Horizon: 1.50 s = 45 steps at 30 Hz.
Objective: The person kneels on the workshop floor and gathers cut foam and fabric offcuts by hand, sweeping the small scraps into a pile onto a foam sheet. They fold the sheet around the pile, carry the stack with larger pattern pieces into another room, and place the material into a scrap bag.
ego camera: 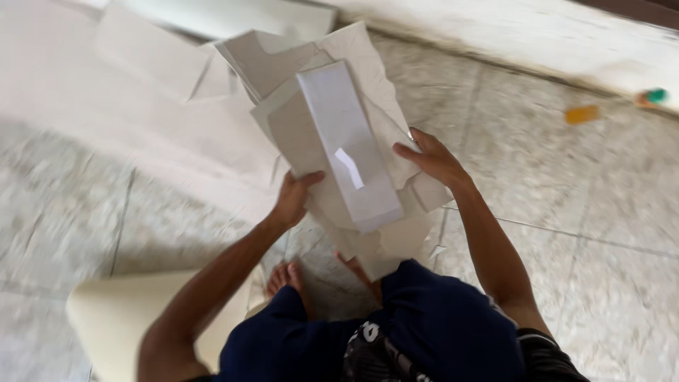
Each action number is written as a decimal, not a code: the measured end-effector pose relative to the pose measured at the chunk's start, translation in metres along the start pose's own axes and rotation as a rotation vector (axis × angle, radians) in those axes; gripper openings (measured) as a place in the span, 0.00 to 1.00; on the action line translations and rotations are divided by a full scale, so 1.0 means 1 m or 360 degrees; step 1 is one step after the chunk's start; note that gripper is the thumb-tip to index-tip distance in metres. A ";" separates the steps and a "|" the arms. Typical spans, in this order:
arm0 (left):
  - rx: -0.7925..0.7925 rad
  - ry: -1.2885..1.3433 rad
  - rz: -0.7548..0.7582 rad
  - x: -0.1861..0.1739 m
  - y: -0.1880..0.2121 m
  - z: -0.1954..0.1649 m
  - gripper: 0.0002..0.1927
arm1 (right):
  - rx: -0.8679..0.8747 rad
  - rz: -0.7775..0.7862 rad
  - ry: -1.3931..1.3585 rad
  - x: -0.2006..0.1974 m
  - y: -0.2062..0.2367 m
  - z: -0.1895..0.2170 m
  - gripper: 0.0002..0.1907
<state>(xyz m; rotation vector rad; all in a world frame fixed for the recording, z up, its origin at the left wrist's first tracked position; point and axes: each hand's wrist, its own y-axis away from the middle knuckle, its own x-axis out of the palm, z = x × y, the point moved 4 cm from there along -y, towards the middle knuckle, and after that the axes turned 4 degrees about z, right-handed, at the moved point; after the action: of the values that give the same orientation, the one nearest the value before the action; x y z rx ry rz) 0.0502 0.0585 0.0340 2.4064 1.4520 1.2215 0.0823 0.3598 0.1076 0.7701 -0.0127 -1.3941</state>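
On speckled tile floor [594, 212], scattered white sheets [152, 53] by wall [537, 32]

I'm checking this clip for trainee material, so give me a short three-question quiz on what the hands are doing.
1. True or false: both hands grip the stack of white sheets.
2. What lies on top of the stack? A) long white box B) orange block
3. What kind of floor is underneath?

Key:
1. True: left hand and right hand hold its edges.
2. A, the long white box.
3. A tiled floor.
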 end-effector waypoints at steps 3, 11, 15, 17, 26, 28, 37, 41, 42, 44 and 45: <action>-0.0298 -0.0163 0.0052 0.034 -0.012 -0.022 0.27 | -0.0034 0.0058 -0.0877 -0.051 0.026 -0.047 0.30; -0.0451 -0.0209 -0.0114 0.072 -0.034 -0.040 0.29 | 0.0169 -0.1884 -0.0391 -0.249 0.079 -0.204 0.41; -0.0269 0.0042 -0.0206 0.051 -0.043 -0.004 0.28 | 0.0267 -0.1926 -0.0292 -0.321 0.072 -0.221 0.60; -0.0127 0.0129 -0.0217 0.038 -0.046 0.014 0.26 | 0.0241 -0.1917 -0.0206 -0.334 0.060 -0.220 0.61; 0.0027 0.0281 -0.0389 -0.009 -0.018 0.007 0.21 | -0.0818 -0.1661 -0.0478 -0.280 -0.004 -0.184 0.13; 0.0072 0.0286 -0.0360 -0.013 -0.010 -0.009 0.21 | -0.1327 -0.1019 -0.1016 -0.237 -0.029 -0.146 0.08; -0.0002 -0.0021 -0.0618 -0.058 0.075 -0.083 0.24 | -0.0798 0.0335 0.0496 0.021 -0.046 0.118 0.19; 0.0166 -0.0022 -0.0749 -0.084 0.151 -0.099 0.23 | -0.0939 0.0517 0.1126 0.127 -0.030 0.209 0.34; 0.0191 -0.0004 -0.0821 -0.091 0.172 -0.101 0.23 | -0.1063 0.0531 0.1035 0.152 -0.028 0.229 0.36; 0.0347 0.0102 -0.0877 -0.097 0.211 -0.101 0.23 | -0.1195 0.0542 0.0983 0.198 -0.023 0.259 0.40; 0.0400 0.0151 -0.0896 -0.100 0.232 -0.096 0.23 | -0.1234 0.0552 0.0943 0.219 -0.018 0.267 0.43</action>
<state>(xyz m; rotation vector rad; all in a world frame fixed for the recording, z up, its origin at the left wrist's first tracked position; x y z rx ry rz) 0.1281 -0.1763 0.1419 1.8581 2.2194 1.0700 -0.0036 0.0406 0.2090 0.4596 0.7771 -0.7013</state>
